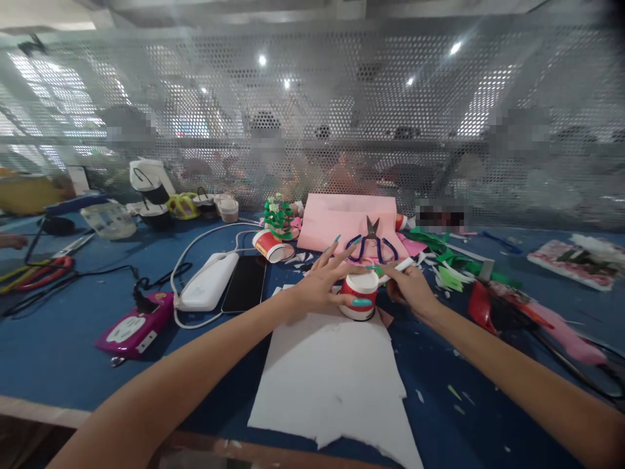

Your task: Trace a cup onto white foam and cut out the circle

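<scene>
A small red-and-white paper cup [358,307] stands on a torn-edged white sheet [332,378], its flat white end facing up. My left hand [317,283] is around the cup's left side, thumb across its front and other fingers spread beyond it. In my right hand [409,286] is a slim white stick-like piece [403,264], pinched close to the cup's right side; its exact kind is unclear. Blue-handled scissors [372,242] lie just behind both hands, blades apart, on pink paper [347,215].
Left of the sheet lie a black phone [247,284], a white power bank [208,283] with cable and a purple power strip [134,326]. Another red cup [271,246] lies tipped near a small green paper tree [279,215]. Green scraps [452,260] litter the right. A perforated screen [312,98] rises behind.
</scene>
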Demonstrator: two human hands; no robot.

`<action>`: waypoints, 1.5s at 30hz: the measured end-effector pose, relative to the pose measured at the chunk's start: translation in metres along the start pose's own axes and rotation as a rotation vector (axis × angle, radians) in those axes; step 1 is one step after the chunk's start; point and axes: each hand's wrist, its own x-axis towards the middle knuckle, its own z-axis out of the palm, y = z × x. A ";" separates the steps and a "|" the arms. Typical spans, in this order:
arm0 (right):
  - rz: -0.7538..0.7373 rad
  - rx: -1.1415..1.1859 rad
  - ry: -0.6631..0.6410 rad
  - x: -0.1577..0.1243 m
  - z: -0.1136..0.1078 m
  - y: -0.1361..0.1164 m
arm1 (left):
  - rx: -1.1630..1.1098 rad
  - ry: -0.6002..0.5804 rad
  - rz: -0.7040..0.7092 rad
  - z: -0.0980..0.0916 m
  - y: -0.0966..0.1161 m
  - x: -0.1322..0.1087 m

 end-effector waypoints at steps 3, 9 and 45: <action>0.016 0.027 0.043 -0.012 0.000 -0.003 | 0.047 -0.003 0.054 -0.002 0.001 -0.001; 0.003 0.049 0.102 -0.030 -0.004 -0.004 | 0.097 0.001 0.025 -0.002 0.004 -0.003; -1.042 -0.815 -0.143 -0.097 0.035 -0.018 | 0.050 0.012 0.033 -0.002 0.007 -0.006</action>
